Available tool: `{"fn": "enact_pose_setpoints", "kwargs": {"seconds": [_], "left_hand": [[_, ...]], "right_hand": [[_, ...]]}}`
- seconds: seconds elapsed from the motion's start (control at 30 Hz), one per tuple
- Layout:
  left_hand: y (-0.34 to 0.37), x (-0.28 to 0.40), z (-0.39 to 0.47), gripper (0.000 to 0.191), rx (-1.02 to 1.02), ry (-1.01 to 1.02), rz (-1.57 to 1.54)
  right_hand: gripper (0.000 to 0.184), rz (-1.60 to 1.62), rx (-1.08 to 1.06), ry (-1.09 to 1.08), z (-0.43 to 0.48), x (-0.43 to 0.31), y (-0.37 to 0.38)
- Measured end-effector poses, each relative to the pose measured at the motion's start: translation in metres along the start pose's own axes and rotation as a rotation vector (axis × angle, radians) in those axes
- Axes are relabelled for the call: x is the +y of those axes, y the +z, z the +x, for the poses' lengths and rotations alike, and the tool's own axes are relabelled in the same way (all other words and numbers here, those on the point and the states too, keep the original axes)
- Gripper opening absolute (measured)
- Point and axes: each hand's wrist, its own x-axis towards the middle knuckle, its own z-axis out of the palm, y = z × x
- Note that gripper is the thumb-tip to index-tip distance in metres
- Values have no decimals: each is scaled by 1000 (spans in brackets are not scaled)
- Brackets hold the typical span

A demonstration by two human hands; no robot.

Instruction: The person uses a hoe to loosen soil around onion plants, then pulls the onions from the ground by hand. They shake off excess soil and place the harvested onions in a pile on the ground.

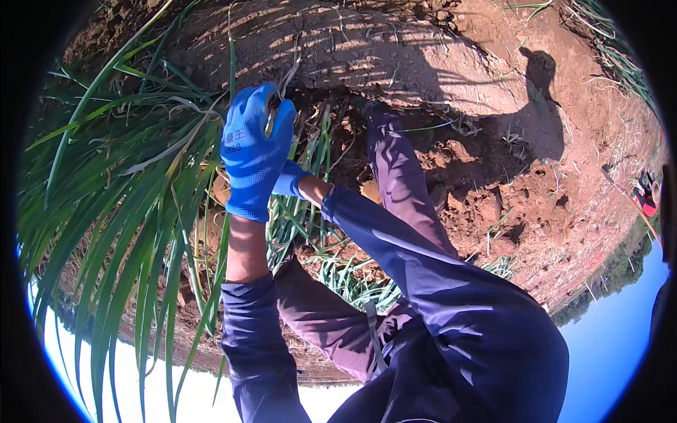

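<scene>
My left hand [253,150], in a blue coated glove with printing on its back, is at the edge of a dense clump of long green onion-like leaves [137,185]. Its fingers are bent, with the thumb apart from them; whether anything is gripped in the palm is hidden. Behind its wrist, my right hand [290,178] shows only part of a similar blue glove, its fingers covered. Under and beside both hands are more green stalks [321,143], lying over dug brown soil [365,158]. A dry pale stem [291,69] rises just beyond my left fingertips.
My legs in purplish trousers [399,169] are spread over broken soil. Cut-looking green leaves [349,277] lie between them. Clods [476,206] are to the right, more green leaves [616,53] at upper right. A thin wooden pole [629,198] leans near an unclear red-and-black thing [647,198].
</scene>
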Motion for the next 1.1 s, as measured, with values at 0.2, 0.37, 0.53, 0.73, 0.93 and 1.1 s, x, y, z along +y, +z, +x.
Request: {"fn": "enact_pose_setpoints", "kwargs": {"seconds": [0.2, 0.37, 0.53, 0.73, 0.93, 1.1], "left_hand": [[8, -191, 9, 83, -311, -171, 796], [38, -226, -112, 80, -703, -537, 652], [50, -246, -125, 81, -973, -571, 395], [43, -238, -47, 27, -243, -105, 87], [60, -275, -21, 58, 20, -407, 279], [14, -202, -52, 39, -305, -205, 393]], "right_hand": [[59, -323, 704, -70, 11, 37, -98], [91, -426, 763, 585, 38, 114, -121], [81, 332, 571, 658, 36, 163, -69], [84, 798, 240, 656, 35, 193, -46], [75, 649, 259, 654, 62, 200, -35], [72, 734, 347, 728, 69, 179, -32]]}}
